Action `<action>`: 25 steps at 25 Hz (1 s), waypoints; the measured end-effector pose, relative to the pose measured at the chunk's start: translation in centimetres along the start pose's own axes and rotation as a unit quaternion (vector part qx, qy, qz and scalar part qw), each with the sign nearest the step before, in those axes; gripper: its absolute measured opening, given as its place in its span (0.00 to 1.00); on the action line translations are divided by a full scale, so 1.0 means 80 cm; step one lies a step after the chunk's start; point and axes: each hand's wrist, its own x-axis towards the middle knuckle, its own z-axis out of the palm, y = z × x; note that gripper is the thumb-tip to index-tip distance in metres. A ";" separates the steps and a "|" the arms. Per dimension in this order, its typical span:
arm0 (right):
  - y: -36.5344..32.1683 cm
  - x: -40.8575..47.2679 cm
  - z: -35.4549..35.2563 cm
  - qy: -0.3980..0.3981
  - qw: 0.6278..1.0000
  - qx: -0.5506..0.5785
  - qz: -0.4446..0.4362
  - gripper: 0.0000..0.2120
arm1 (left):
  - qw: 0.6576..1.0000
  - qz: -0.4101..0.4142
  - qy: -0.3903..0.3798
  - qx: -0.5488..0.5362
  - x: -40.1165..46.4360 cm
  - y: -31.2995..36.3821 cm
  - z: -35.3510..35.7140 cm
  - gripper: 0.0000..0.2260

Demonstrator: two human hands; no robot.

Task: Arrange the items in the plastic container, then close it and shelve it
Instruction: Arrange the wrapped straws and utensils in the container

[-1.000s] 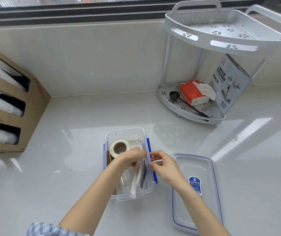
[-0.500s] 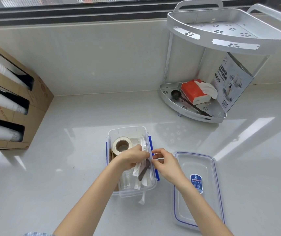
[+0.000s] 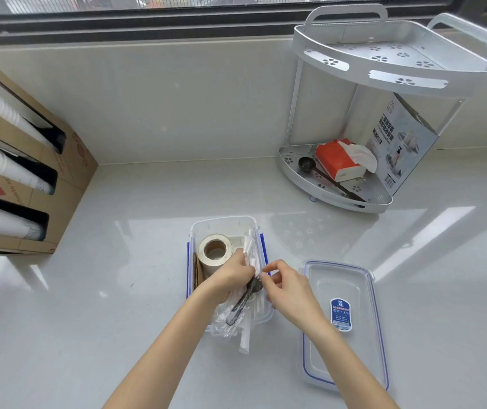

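Note:
A clear plastic container (image 3: pixel 224 224) with blue side clips stands open on the counter. Inside it are a roll of beige tape (image 3: pixel 215 250), brown cardboard pieces (image 3: pixel 196 274) and a bundle of wrapped cutlery (image 3: pixel 243 317) with a black spoon, whose near ends stick out over the front rim. My left hand (image 3: pixel 232 276) grips the bundle from above inside the container. My right hand (image 3: pixel 288 286) pinches a wrapper at the container's right rim. The container's lid (image 3: pixel 344 323) lies flat on the counter to the right.
A white two-tier corner rack (image 3: pixel 383 72) stands at the back right; its lower tier holds an orange tissue pack (image 3: pixel 338 159), a black scoop (image 3: pixel 307 165) and a printed box (image 3: pixel 398 146). A cardboard box of paper cups (image 3: pixel 15 172) sits at the left.
The cutlery bundle has slid toward me, its ends now hanging past the front rim. Both hands stay at the container's right side.

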 end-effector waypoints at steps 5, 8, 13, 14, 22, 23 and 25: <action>-0.015 -0.005 0.008 -0.006 0.998 -0.060 -0.022 0.18 | 0.997 -0.009 0.010 -0.070 -0.002 -0.007 -0.010 0.13; -0.023 -0.007 0.014 -0.017 0.998 -0.057 -0.019 0.21 | 0.994 -0.001 0.019 -0.112 -0.007 -0.009 -0.016 0.13; -0.037 -0.006 0.020 -0.020 1.000 0.000 -0.002 0.21 | 0.977 0.020 0.028 -0.210 -0.020 -0.011 -0.026 0.09; -0.039 -0.006 0.021 -0.018 1.000 0.006 -0.002 0.21 | 0.972 0.019 0.024 -0.231 -0.024 -0.011 -0.027 0.09; -0.049 -0.005 0.023 -0.025 0.999 0.023 -0.016 0.17 | 0.915 0.000 -0.029 -0.403 -0.036 -0.009 -0.032 0.11; -0.049 -0.005 0.023 -0.030 0.999 0.030 -0.016 0.16 | 0.910 -0.003 -0.020 -0.415 -0.036 -0.009 -0.032 0.10; -0.047 -0.005 0.023 -0.033 0.998 0.047 -0.019 0.14 | 0.893 0.002 -0.003 -0.451 -0.036 -0.010 -0.034 0.07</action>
